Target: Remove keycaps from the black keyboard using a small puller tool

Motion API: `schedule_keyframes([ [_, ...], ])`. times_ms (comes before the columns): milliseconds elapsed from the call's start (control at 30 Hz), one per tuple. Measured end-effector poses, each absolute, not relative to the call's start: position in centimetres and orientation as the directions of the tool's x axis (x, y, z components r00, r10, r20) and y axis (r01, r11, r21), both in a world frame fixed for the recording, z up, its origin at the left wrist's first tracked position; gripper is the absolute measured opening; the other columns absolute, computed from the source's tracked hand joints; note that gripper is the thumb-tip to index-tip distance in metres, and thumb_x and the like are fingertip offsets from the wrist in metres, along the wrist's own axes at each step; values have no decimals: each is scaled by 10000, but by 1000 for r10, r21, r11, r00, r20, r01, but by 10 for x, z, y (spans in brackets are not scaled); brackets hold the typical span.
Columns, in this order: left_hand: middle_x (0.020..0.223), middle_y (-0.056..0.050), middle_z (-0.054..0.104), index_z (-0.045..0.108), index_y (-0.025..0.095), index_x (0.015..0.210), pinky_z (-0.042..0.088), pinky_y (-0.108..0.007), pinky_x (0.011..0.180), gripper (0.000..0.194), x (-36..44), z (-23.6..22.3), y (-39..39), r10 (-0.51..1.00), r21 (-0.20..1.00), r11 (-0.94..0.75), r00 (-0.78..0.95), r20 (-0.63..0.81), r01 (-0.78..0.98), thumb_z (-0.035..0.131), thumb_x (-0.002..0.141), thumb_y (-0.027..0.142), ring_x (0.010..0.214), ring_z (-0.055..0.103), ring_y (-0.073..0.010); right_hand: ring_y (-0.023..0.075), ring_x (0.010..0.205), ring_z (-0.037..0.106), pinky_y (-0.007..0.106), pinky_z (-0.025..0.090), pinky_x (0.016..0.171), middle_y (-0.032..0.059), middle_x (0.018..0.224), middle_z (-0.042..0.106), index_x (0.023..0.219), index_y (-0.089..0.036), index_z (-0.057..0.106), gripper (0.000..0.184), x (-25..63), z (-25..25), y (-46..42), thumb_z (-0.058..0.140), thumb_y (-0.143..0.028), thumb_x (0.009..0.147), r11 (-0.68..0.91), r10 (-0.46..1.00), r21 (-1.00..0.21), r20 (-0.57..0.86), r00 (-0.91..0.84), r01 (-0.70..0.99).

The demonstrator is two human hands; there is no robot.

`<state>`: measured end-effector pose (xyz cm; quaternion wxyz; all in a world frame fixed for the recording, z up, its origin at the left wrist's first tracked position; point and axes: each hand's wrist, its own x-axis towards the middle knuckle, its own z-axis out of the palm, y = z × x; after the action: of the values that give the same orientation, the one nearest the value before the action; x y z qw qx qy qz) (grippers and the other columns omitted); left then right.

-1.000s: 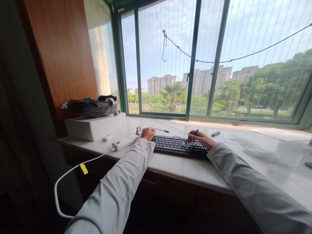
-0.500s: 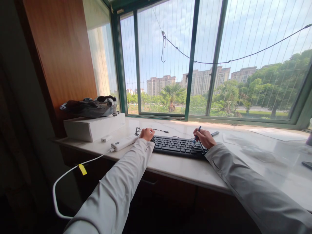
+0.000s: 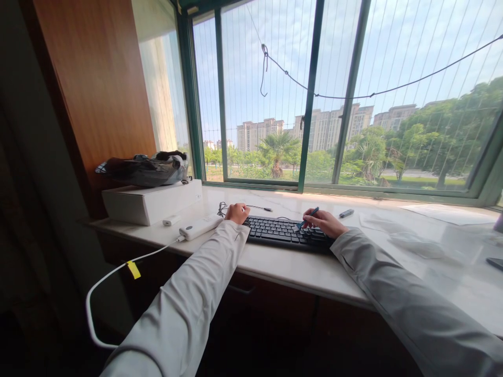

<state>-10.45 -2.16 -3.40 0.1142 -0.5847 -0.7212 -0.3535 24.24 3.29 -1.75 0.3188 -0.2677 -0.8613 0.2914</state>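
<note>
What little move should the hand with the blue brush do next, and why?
Probably a light sweep along the keys: the right hand holds the blue brush slanting down, its bristle end at the keyboard, and the left hand is by the keyboard's left end.

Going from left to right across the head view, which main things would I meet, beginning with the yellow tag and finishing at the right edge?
Yellow tag → small white block → long white device → left hand → blue brush → right hand → small grey stick → clear plastic packaging → dark object.
</note>
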Motion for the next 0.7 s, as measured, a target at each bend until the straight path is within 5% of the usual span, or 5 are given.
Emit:
schedule_keyframes([
  [233,750,-51,711,733,210,793,422,-264,694,274,-104,-34,-21,763,368,72,-289,579,927,499,808,352,773,628,-200,163,624,566,273,395,645,0,599,660,723,-193,567,206,247,-10,28,426,-302,826,706,704,-543,461,-540,455],
  [400,747,-50,710,737,211,800,422,-260,695,272,-105,-34,-21,763,370,73,-291,578,926,501,808,346,775,627,-199,158,562,567,271,386,627,-9,526,610,716,-193,542,196,248,-8,22,403,-286,820,685,728,-569,508,-461,454],
  [700,765,-51,721,742,218,807,428,-259,718,278,-103,-33,-23,762,372,86,-301,573,924,496,804,347,780,633,-199,157,630,607,269,385,673,-7,616,669,827,-197,535,146,247,-5,16,403,-255,850,739,667,-439,584,-462,512],
])
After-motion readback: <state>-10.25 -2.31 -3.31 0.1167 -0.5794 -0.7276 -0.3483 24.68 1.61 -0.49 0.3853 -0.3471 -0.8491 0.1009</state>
